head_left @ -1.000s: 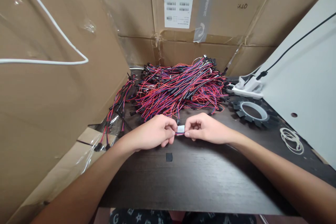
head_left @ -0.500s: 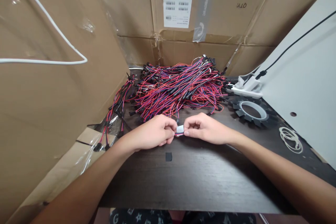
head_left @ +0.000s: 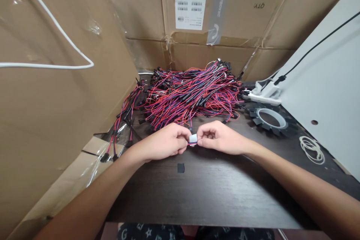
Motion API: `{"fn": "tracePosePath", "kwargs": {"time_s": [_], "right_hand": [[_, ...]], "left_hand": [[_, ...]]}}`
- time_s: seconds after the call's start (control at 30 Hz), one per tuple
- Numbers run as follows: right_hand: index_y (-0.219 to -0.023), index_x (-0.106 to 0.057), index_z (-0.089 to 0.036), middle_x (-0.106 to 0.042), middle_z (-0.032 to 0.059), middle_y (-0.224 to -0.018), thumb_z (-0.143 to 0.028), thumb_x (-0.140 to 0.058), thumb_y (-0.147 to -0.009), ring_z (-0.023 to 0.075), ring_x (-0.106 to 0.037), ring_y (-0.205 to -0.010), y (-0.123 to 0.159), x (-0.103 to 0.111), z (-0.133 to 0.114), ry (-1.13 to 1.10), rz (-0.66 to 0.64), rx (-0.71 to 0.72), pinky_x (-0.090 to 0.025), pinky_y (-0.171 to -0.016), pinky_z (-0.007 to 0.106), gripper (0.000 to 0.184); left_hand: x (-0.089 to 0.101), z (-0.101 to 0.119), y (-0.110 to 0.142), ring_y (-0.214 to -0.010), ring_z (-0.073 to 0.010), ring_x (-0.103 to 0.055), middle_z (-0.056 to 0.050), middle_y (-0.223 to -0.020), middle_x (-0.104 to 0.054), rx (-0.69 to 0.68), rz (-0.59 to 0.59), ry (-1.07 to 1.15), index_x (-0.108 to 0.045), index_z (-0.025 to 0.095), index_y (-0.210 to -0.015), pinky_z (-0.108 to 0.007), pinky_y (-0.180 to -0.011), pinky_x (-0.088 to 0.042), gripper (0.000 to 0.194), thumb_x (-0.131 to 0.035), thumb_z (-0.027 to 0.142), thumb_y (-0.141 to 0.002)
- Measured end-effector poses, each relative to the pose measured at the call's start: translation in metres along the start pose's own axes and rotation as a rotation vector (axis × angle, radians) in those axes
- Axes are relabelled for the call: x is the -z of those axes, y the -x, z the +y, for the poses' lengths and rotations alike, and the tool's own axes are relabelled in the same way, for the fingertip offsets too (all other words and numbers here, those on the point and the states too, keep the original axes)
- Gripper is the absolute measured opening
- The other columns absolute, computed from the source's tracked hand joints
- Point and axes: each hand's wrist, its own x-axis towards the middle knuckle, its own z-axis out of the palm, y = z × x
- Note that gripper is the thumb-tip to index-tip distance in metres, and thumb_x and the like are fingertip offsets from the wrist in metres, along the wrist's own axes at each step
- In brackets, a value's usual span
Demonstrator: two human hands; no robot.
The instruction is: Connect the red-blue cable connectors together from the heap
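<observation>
My left hand (head_left: 165,143) and my right hand (head_left: 218,137) meet over the dark table (head_left: 213,191), fingers pinched together. Between the fingertips sits a small white label (head_left: 192,138) wrapped on a thin red and blue wire (head_left: 191,144), which both hands grip. Just behind the hands lies a big pile of red, blue and black wires (head_left: 191,93) with black connectors. A small black square piece (head_left: 181,168) lies on the table in front of the hands.
Cardboard boxes (head_left: 197,15) wall in the back and left. A smaller wire bundle (head_left: 123,116) lies at the left edge. At the right are a black toothed ring (head_left: 268,117), a white power strip (head_left: 266,93), white loops (head_left: 311,149) and a white panel (head_left: 326,82).
The white label has been folded narrower between my fingertips and my hands have drawn slightly closer. Nothing else has moved.
</observation>
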Motion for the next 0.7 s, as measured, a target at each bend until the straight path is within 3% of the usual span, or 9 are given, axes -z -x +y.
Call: {"fn": "tracePosePath", "kwargs": {"time_s": [0.43, 0.7], "right_hand": [[-0.072, -0.053, -0.014, -0.048, -0.0032, -0.060, -0.019, -0.056, -0.072, 0.0075, -0.040, -0.054, 0.0006, -0.0013, -0.0022, -0.049, -0.007, -0.032, -0.033, -0.052, 0.020, 0.006], [-0.070, -0.053, -0.013, -0.049, -0.0030, -0.060, -0.021, -0.057, -0.073, 0.0072, -0.040, -0.054, 0.0018, -0.0017, -0.0022, -0.042, 0.009, -0.019, -0.034, -0.052, 0.020, 0.009]], "left_hand": [[0.0005, 0.0018, 0.0016, -0.044, -0.0055, -0.036, 0.005, -0.056, -0.049, 0.004, 0.003, -0.005, -0.053, 0.015, -0.072, -0.018, -0.043, -0.026, 0.010, -0.044, 0.016, -0.077], [-0.0029, 0.0046, 0.0004, -0.046, -0.0060, -0.036, 0.005, -0.054, -0.046, -0.032, 0.055, -0.034, -0.050, 0.016, -0.068, -0.018, -0.045, -0.026, 0.027, -0.054, 0.036, -0.085]]}}
